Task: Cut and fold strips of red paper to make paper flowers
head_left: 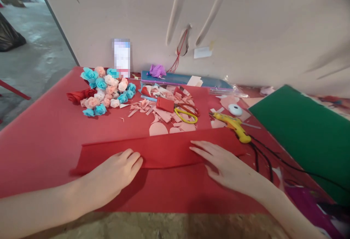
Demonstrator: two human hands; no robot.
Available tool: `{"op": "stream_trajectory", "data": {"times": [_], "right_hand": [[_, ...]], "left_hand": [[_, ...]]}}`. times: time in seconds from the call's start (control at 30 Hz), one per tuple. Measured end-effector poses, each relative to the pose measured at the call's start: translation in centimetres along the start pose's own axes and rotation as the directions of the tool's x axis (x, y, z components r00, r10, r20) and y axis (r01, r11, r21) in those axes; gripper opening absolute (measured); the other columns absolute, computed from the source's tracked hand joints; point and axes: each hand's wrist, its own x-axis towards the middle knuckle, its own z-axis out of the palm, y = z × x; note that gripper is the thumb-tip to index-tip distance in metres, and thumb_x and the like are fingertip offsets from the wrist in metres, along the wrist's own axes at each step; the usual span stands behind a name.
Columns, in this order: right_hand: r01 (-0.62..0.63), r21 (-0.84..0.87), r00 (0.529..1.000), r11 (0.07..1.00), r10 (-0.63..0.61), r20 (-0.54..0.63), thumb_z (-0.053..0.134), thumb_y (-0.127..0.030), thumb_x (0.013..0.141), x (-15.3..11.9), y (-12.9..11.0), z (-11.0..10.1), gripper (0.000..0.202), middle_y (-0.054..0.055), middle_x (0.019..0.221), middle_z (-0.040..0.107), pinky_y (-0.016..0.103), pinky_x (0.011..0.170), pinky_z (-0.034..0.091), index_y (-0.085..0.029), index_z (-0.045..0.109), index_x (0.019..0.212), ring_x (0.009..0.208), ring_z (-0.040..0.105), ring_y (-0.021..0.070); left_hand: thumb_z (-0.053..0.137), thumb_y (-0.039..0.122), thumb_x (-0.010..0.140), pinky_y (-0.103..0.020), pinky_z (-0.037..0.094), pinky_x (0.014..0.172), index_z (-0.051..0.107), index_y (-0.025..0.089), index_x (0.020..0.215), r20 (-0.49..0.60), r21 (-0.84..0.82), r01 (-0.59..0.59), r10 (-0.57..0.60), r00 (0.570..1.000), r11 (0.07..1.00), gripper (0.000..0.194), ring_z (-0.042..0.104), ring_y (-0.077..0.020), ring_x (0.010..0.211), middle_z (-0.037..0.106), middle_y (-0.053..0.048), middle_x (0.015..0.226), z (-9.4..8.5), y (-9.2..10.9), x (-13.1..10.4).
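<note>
A folded strip of red crepe paper (164, 151) lies lengthwise across the red tabletop in front of me. My left hand (123, 168) has its fingers curled together on the strip, left of its middle, with the thumb hidden. On the right part of the strip rests my right hand (222, 164), fingers spread and stretched out. Just beyond the paper are pink petal-shaped cutouts (158, 129) and scraps. Scissors with red and yellow handles (186, 115) lie among them, a small red piece (164, 104) covering their blades. A yellow glue gun (232, 124) sits beyond my right hand.
Blue, pink, white and red paper roses (101, 84) cluster at the back left, before a blurred upright phone (122, 58). Blue packaged sheets (186, 80) lie along the wall. A green board (303, 137) occupies the right side. Black cords (269, 158) run from the glue gun.
</note>
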Motion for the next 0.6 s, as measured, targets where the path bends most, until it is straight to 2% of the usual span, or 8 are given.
{"op": "stream_trajectory", "data": {"times": [0.1,0.17,0.27,0.43,0.6], "right_hand": [[0.005,-0.069,0.996,0.998,-0.012,-0.092,0.036,-0.006,0.072,-0.5,0.7,1.1,0.052,0.012,0.126,0.055,0.042,0.091,0.048,-0.013,0.053,0.121,0.113,0.052,0.0242],[0.015,-0.09,0.987,0.996,-0.029,-0.16,0.036,-0.009,0.076,-0.5,1.1,1.3,0.044,0.012,0.119,0.06,0.041,0.088,0.05,-0.011,0.057,0.115,0.108,0.056,0.0245],[0.026,-0.076,0.971,0.997,-0.043,-0.234,0.037,-0.014,0.081,-0.4,1.5,0.9,0.037,0.012,0.111,0.064,0.039,0.084,0.053,-0.012,0.059,0.11,0.101,0.061,0.0234],[-0.009,-0.047,0.934,0.999,-0.008,-0.357,0.036,-0.018,0.086,-0.2,2.9,-0.2,0.031,0.01,0.101,0.068,0.036,0.081,0.054,-0.015,0.059,0.106,0.093,0.064,0.0211],[-0.095,-0.036,0.847,0.995,0.062,-0.528,0.036,-0.017,0.086,0.5,4.1,-2.0,0.028,0.01,0.096,0.069,0.039,0.078,0.053,-0.018,0.06,0.1,0.092,0.064,0.0241]], "left_hand": [[0.04,-0.004,0.068,-0.034,0.05,0.074,0.054,0.012,0.114,-0.003,0.05,0.001,0.0,1.0,0.999,0.05,0.059,-0.0252,0.093,0.061,-0.013,0.11,-0.6,-0.3,0.3],[0.038,-0.003,0.071,-0.032,0.052,0.069,0.061,0.013,0.103,-0.019,0.041,-0.014,0.014,1.0,0.999,0.042,0.062,-0.0236,0.086,0.064,-0.011,0.104,-1.6,-0.7,0.6],[0.035,-0.001,0.076,-0.029,0.053,0.065,0.065,0.014,0.093,-0.126,-0.009,0.015,-0.016,0.992,1.0,0.038,0.064,-0.0207,0.08,0.067,-0.009,0.096,-3.6,-1.4,0.9],[0.026,0.005,0.083,-0.029,0.054,0.061,0.064,0.01,0.097,-0.318,-0.044,0.086,-0.096,0.943,0.995,0.041,0.065,-0.0208,0.081,0.068,-0.011,0.095,-5.9,-3.1,1.1],[0.025,0.015,0.09,-0.029,0.054,0.063,0.064,0.011,0.101,-0.486,0.012,0.152,-0.127,0.865,0.988,0.04,0.066,-0.0202,0.078,0.069,-0.009,0.094,-6.9,-4.3,1.2]]}}
